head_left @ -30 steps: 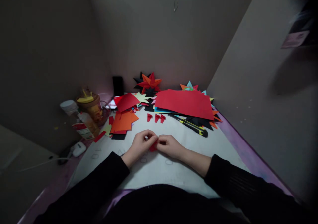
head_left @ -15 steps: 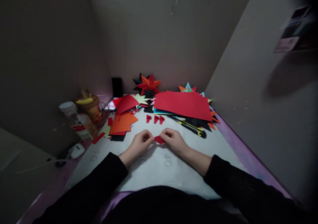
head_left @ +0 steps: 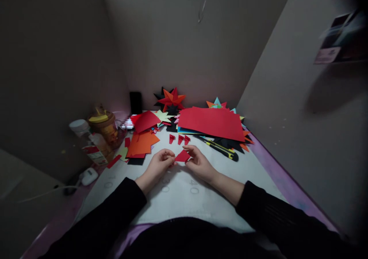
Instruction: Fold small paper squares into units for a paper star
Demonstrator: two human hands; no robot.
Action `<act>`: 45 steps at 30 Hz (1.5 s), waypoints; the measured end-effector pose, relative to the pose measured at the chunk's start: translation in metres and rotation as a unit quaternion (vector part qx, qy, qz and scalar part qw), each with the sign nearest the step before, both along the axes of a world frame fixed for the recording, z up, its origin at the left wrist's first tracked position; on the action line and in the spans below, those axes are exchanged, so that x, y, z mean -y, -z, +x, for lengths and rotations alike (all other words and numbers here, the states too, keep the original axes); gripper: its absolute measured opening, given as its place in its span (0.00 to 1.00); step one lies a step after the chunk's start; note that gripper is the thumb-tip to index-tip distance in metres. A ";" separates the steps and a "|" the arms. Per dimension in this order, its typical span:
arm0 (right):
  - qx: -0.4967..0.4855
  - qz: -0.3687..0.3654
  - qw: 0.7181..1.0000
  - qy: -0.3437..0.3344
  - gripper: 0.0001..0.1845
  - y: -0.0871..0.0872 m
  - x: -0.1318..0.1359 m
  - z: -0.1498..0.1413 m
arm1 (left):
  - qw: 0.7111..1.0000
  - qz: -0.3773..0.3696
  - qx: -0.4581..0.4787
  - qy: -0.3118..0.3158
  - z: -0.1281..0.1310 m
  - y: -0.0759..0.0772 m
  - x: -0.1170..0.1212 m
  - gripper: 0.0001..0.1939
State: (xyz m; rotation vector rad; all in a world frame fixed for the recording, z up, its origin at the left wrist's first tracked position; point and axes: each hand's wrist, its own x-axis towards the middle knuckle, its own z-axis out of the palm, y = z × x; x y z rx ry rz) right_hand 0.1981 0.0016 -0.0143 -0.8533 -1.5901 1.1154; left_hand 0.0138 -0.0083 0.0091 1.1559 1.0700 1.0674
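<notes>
A small piece of folded red paper (head_left: pixel 182 156) is held a little above the white mat, between my two hands. My left hand (head_left: pixel 160 164) pinches its left corner between thumb and fingers. At the right edge, my right hand (head_left: pixel 201 166) grips it with the index finger at the top and the thumb lower down. Just beyond my hands, small folded red paper pieces (head_left: pixel 180 140) lie in a short row on the mat.
A yellow-and-black utility knife (head_left: pixel 221 150) lies at right, below stacked red sheets (head_left: pixel 211 123). Orange paper (head_left: pixel 140 145) lies at left, near a bottle (head_left: pixel 96 146) and a brown tub (head_left: pixel 104 125). Folded paper stars (head_left: pixel 171 98) stand against the back wall. The mat (head_left: pixel 178 201) shows printed numbers.
The red paper has turned and shows more of its face. My right index finger has lifted from the thumb to the paper's upper edge. My left hand keeps its pinch.
</notes>
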 end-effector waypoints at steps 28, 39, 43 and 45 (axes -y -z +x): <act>0.291 0.400 0.866 0.068 0.09 -0.015 0.009 0.008 | 1.000 -0.004 -0.012 0.026 0.004 0.007 0.001 0.16; 0.360 0.427 0.826 -0.078 0.09 0.003 -0.020 0.027 | 0.844 0.303 -0.424 0.124 -0.007 0.003 0.006 0.10; 0.325 0.346 0.872 -0.117 0.09 0.006 -0.023 0.029 | 0.763 0.404 -0.478 0.163 -0.007 -0.001 0.011 0.11; 0.299 0.306 0.895 -0.125 0.08 0.007 -0.025 0.029 | 0.731 0.433 -0.491 0.193 -0.006 -0.002 0.012 0.12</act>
